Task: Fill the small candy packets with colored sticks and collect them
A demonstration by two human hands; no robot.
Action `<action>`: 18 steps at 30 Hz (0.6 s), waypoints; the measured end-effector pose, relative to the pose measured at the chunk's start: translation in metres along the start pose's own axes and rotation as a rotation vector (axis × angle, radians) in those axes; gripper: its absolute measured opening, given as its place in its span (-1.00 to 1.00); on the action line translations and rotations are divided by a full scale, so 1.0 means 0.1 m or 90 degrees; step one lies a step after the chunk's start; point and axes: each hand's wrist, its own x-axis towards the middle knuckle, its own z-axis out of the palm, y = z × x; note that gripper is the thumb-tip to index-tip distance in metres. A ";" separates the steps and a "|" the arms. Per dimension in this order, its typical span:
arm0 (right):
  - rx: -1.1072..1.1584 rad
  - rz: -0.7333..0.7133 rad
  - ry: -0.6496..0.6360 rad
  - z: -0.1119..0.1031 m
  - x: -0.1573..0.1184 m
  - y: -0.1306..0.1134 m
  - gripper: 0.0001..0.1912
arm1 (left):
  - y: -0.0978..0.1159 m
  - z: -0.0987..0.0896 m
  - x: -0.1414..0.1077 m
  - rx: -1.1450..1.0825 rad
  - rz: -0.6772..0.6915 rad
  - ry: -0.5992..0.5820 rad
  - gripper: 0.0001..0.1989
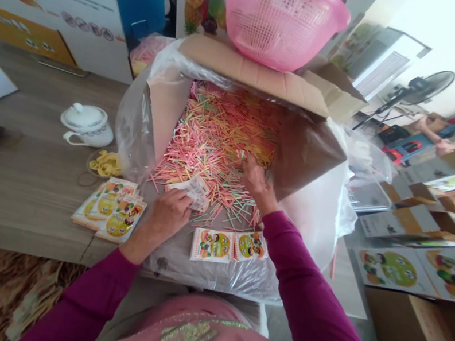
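A cardboard box point(304, 154) lined with clear plastic lies open toward me, and thin pink, yellow and green sticks point(207, 132) spill from it. My left hand point(171, 210) is closed on a small printed packet point(195, 191) at the front of the pile. Over the sticks, to the right, my right hand point(254, 181) has its fingers pressed together; a small pale bit shows at the fingertips, too small to name. Two printed packets point(215, 245) lie side by side on the plastic nearest me. More packets point(121, 219) are stacked left of my left hand.
A pink basket point(278, 22) stands behind the box. On the left are a white lidded pot point(89, 127) and a dish of yellow bands point(105, 163). Printed cartons point(403, 270) stand at the right, with a fan point(428, 88) and another person's arm point(437, 139) beyond.
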 end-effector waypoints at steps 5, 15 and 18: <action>0.090 0.033 0.113 -0.04 0.08 -0.10 -0.54 | 0.00 -0.05 0.12 0.006 -0.025 0.021 -0.79; 0.495 0.187 0.287 0.17 0.14 -0.15 -0.63 | 0.02 -0.07 -0.01 0.001 -0.012 0.002 -0.69; 0.392 0.074 0.160 0.23 0.05 -0.16 -0.46 | -0.06 -0.09 0.00 -0.045 -0.021 -0.011 -0.77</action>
